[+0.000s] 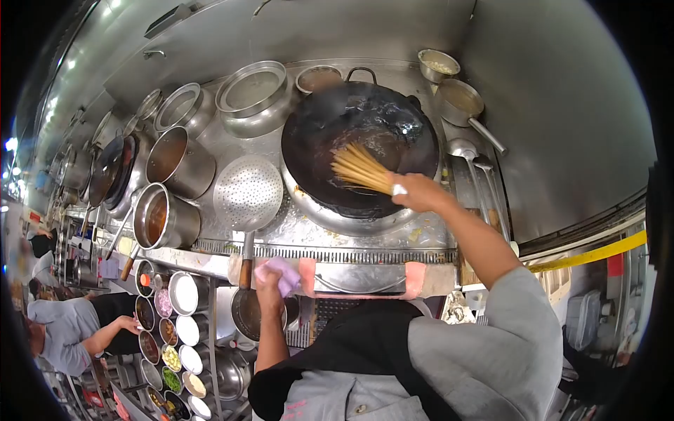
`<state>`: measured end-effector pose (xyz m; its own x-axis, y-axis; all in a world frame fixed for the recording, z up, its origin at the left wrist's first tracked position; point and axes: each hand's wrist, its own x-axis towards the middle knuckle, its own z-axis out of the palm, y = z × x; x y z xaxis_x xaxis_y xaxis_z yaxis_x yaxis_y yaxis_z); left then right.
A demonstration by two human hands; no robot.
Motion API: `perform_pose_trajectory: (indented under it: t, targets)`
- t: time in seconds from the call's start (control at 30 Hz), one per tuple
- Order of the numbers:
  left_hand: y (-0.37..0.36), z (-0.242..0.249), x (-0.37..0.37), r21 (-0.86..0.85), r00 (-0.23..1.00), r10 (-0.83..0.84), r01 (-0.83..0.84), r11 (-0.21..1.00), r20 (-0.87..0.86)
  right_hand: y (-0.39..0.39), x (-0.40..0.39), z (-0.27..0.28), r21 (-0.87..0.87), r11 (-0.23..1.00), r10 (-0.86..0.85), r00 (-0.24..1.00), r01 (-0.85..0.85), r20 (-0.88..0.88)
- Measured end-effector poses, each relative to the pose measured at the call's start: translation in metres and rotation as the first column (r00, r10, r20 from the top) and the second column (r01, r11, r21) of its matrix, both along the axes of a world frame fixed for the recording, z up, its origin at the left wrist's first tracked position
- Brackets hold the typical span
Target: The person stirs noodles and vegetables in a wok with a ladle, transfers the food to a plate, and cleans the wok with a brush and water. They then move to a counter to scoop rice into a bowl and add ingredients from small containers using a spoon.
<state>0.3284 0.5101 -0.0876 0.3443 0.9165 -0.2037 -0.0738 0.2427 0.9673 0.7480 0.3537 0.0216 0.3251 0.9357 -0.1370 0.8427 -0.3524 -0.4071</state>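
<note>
A large black wok [309, 154] sits on the stove, with some liquid and wet shine inside. My right hand [420, 191] is closed round a bamboo wok brush [361, 168], whose splayed bristles reach into the wok. Something small and white shows at the grip. At the front edge of the stove, my left hand [268, 282] is closed on a light purple cloth [282, 275]. Close beside that hand is the wooden handle of a large perforated strainer [248, 193], which lies on the steel surface left of the wok.
Steel pots [181, 165] and lidded pans [253, 88] stand to the left. On the right are a saucepan [460, 102], a small bowl [439, 65] and ladles [463, 149]. Ingredient bowls [170, 358] line the lower left, where another person [70, 333] stands.
</note>
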Motion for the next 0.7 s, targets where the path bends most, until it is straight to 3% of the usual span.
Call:
perform_pose_trajectory:
  t: [0.1,0.13,0.17,0.23,0.33,0.43,0.53,0.6,0.67,0.7]
  targets:
    - [-0.008,0.033,0.014,-0.212,0.985,0.012,0.025,0.977,0.169,0.008,0.039,0.005,-0.042,0.970,-0.239,0.971,0.240,0.020]
    - [-0.013,0.048,0.032,-0.338,0.990,0.023,0.027,0.941,0.143,0.025,0.048,-0.003,0.067,0.945,-0.323,0.945,0.320,0.046]
    - [-0.012,0.048,0.050,-0.355,0.987,-0.026,0.081,0.931,0.157,0.049,0.054,-0.018,0.178,0.901,-0.412,0.909,0.396,0.061]
    - [-0.011,0.043,0.088,-0.387,0.974,-0.125,0.190,0.902,0.186,0.095,0.058,-0.039,0.104,0.892,-0.441,0.897,0.439,-0.004]
    - [-0.022,0.045,0.149,-0.482,0.938,-0.218,0.327,0.813,0.268,0.098,0.008,-0.042,0.159,0.976,-0.161,0.986,0.152,0.045]
    - [-0.043,0.057,0.194,-0.505,0.933,-0.183,0.325,0.800,0.310,0.043,-0.021,-0.014,0.099,0.988,0.122,0.992,-0.119,-0.028]
    - [-0.052,0.055,0.217,-0.535,0.936,-0.266,0.350,0.769,0.230,-0.026,0.008,0.020,-0.089,0.987,0.134,0.991,-0.134,0.002]
    - [-0.049,0.048,0.222,-0.510,0.933,-0.267,0.356,0.783,0.241,-0.046,0.036,0.057,-0.314,0.948,-0.047,0.999,0.047,0.005]
    - [-0.051,0.057,0.229,-0.546,0.948,-0.175,0.297,0.783,0.266,-0.037,0.082,0.026,-0.222,0.952,-0.182,0.973,0.210,0.142]
    - [-0.051,0.056,0.228,-0.549,0.944,-0.199,0.316,0.774,0.263,-0.019,0.088,0.021,-0.093,0.947,-0.296,0.948,0.307,0.117]
